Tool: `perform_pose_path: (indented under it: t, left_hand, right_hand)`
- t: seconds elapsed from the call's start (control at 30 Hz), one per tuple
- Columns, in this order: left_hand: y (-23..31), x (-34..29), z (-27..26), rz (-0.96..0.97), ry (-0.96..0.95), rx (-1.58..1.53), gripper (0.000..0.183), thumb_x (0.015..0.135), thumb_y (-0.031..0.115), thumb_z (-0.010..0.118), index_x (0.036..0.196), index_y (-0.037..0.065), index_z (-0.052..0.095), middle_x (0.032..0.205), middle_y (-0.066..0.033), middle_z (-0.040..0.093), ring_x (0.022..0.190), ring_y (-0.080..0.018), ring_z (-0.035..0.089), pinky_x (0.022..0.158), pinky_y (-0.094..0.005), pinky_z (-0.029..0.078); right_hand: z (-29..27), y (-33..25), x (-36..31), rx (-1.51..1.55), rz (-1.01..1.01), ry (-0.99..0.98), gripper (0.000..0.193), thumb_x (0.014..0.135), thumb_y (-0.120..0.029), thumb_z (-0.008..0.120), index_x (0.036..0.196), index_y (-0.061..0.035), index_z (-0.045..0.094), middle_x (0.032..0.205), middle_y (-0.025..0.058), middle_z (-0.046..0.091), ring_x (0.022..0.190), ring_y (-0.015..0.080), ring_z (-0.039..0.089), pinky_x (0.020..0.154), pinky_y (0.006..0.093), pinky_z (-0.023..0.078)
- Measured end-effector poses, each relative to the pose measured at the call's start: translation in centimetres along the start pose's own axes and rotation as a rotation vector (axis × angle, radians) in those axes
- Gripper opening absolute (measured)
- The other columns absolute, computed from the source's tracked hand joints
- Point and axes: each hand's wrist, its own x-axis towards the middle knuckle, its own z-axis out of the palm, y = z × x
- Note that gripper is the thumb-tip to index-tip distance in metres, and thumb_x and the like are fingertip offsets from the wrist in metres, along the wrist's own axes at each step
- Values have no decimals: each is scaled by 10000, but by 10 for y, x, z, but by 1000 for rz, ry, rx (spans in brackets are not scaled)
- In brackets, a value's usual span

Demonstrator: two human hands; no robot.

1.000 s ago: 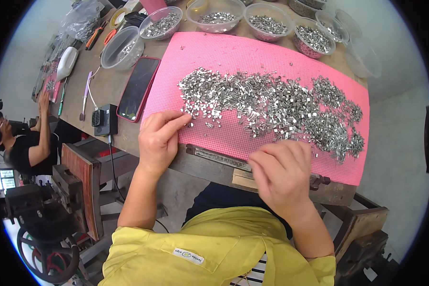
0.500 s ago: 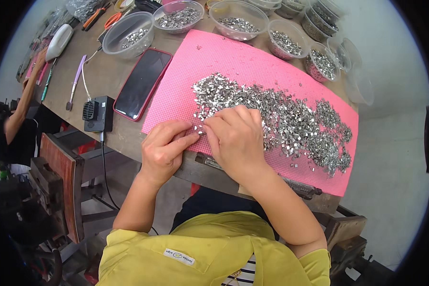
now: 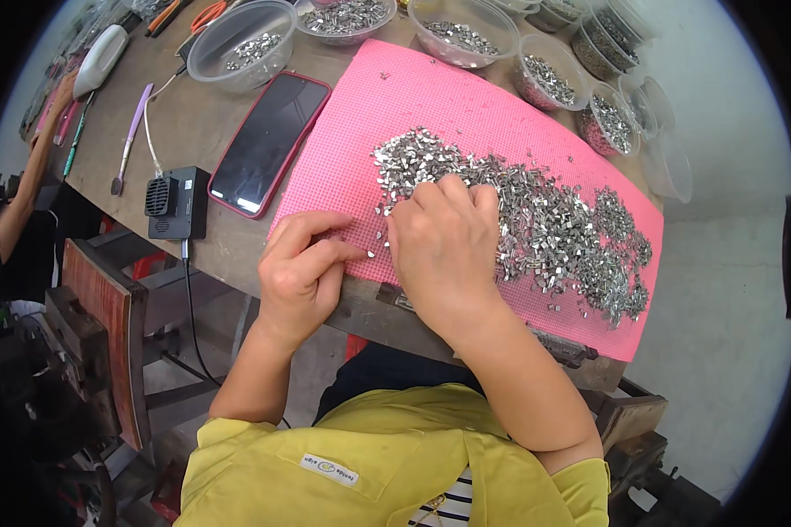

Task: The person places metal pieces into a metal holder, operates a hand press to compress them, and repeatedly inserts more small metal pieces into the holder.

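Metal pieces (image 3: 536, 220), seemingly 1 heap (image 3: 562, 237), strew 1 mat (image 3: 466, 97).

Small silver-grey metal pieces (image 3: 536, 220) lie by the hundreds in a loose, uneven heap on the pink textured mat (image 3: 325, 180). The heap runs slantwise from the upper left to the lower right. Many pieces are short, flat and oblong, some blockish; others are thin slivers, tangled at the lower-right end. They lie at every angle, overlapping, and some flat faces shine white. On the far right, a darker cluster of finer bits is partly parted from the main heap by pink. The right hand (image 3: 448, 250) hides part of the heap's left half. One pale loose piece (image 3: 371, 254) sits right at the fingertips of the left hand (image 3: 303, 272); whether they touch it is unclear.
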Motion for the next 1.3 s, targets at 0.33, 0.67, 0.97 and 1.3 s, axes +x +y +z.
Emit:
perform_pose_path:
  t: [0.33,0.67,0.97,1.3]
  left_hand:
    - [4,1,0,-20,-19,-36,224,665,-28,740,857,76,786,1047,-105,733,941,-289,683,824,-378,534]
    - [12,5,0,-34,-91,57,154,716,54,821,857,66,760,1062,-87,712,973,-285,663,838,-393,528]
    - [31,11,0,-44,-151,315,123,784,56,772,866,73,681,1006,-61,675,937,-289,669,788,-411,551]
    - [66,11,8,-57,-185,56,69,904,-5,711,957,-1,667,994,-132,666,935,-316,648,840,-399,507]
  right_hand:
    - [3,-9,-2,-81,-74,37,90,752,-139,694,712,-76,744,765,48,644,848,226,589,800,431,402]
    - [-9,22,-17,300,46,170,96,768,-113,763,754,-97,669,778,58,631,834,259,610,801,418,431]
    - [-64,58,-60,1107,620,-162,72,901,-68,761,914,2,757,827,0,693,801,61,593,721,233,465]
    - [-83,92,-131,1434,561,-94,63,1012,-30,633,1054,10,658,1046,30,646,929,87,569,816,252,468]
